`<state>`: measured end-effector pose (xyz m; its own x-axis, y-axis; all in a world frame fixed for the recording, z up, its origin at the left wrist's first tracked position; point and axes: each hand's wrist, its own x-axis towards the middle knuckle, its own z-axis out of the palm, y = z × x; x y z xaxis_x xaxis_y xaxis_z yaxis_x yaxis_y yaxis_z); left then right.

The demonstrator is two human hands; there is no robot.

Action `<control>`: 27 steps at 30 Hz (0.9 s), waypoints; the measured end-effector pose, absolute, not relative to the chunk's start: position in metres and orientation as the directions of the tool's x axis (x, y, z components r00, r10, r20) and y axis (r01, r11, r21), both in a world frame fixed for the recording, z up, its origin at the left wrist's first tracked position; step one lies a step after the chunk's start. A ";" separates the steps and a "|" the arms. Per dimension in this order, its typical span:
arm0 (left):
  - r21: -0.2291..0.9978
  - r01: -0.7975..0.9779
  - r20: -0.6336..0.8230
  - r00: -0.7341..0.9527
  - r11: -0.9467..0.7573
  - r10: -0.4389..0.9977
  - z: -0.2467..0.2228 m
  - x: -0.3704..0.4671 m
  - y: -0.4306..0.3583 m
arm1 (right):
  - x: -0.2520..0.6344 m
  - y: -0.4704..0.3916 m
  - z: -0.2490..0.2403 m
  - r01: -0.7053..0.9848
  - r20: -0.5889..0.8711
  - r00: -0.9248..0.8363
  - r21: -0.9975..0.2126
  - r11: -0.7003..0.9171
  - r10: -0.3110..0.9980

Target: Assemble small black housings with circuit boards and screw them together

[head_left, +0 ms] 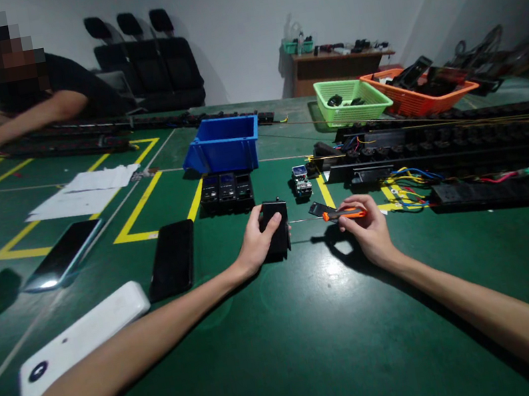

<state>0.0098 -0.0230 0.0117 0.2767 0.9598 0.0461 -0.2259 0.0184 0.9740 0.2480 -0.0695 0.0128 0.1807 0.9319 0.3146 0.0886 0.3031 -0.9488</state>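
Observation:
My left hand (257,240) is closed around a small black box-shaped housing (278,233), holding it upright above the green table with the thumb across its face. In my right hand (368,228) is a screwdriver (343,214) with an orange and black handle, pinched between thumb and fingers. Its thin shaft points left at the housing's side; whether the tip touches cannot be made out. Behind the screwdriver lies a small flat black piece (321,209). Farther back stands a small circuit-board module (301,181). Several black modules (226,192) sit in a row beyond my left hand.
A blue bin (225,144) stands behind the modules. Two phones (172,259) and a white device (83,340) lie left. At right are long black rails (389,157) with loose wires, a green basket (352,101) and an orange basket (423,97). A co-worker (39,94) works far left.

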 end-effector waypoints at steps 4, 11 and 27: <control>0.972 -0.233 0.050 0.277 0.017 0.960 0.013 0.010 -0.023 | 0.247 -0.071 0.015 0.113 0.299 0.169 -0.953 0.282 0.939; 0.972 -0.236 0.056 0.275 0.011 0.960 0.013 0.010 -0.023 | 0.246 -0.070 0.013 0.106 0.197 0.149 -0.977 0.183 0.969; 0.968 -0.251 0.046 0.273 0.025 0.961 0.016 0.012 -0.024 | 0.246 -0.070 0.013 0.126 0.228 0.152 -0.970 0.210 0.962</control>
